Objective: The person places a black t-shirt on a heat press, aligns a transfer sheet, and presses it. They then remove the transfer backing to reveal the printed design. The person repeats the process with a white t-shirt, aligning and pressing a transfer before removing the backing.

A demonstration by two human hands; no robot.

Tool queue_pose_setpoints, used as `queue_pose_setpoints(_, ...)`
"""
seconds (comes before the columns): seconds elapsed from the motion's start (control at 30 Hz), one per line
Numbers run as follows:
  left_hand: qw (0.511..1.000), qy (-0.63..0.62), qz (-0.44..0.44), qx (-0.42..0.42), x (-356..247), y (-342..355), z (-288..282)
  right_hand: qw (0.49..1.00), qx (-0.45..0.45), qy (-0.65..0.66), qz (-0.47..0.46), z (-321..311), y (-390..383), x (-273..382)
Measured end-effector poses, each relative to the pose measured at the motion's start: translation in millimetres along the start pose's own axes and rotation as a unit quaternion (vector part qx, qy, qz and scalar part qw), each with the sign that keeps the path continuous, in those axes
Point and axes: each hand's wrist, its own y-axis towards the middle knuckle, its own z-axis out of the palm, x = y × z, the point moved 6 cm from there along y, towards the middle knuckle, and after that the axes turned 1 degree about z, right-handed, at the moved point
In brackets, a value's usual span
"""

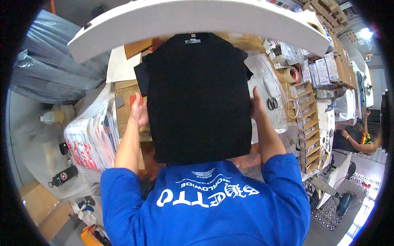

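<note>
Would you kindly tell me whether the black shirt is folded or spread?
Spread out: the shirt lies broad and flat between the left hand and right hand.

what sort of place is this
Probably a garment workshop or packing area: there's a black shirt on a wooden worktable, black-handled scissors lying to its right, and cardboard boxes stacked farther right.

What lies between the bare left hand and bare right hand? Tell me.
In the head view, a broad black fabric shirt lies between the left hand and right hand.
</note>
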Motion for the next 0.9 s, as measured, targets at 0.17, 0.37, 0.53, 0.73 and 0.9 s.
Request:
queue_pose_setpoints(0.17, 0.926, 0.045, 0.321, -0.192, -101, 78, -67, 0.963, -0.009, 0.179, -0.203, 14, 56, 93)
queue_pose_setpoints(0.37, 0.948, -0.047, 0.292, -0.118, -163, 102, -117, 0.925, -0.098, 0.110, -0.349, -6, 55, 168)
queue_pose_setpoints(0.53, 0.949, -0.042, 0.287, -0.126, -150, 108, -100, 0.902, -0.327, 0.027, -0.282, -6, 47, 165)
queue_pose_setpoints(0.73, 0.943, -0.036, 0.308, -0.124, -147, 114, -94, 0.952, -0.244, -0.024, -0.185, -46, 101, 167)
queue_pose_setpoints(0.9, 0.932, -0.034, 0.324, -0.158, -149, 123, -111, 0.932, -0.233, 0.038, -0.273, -64, 102, 183)
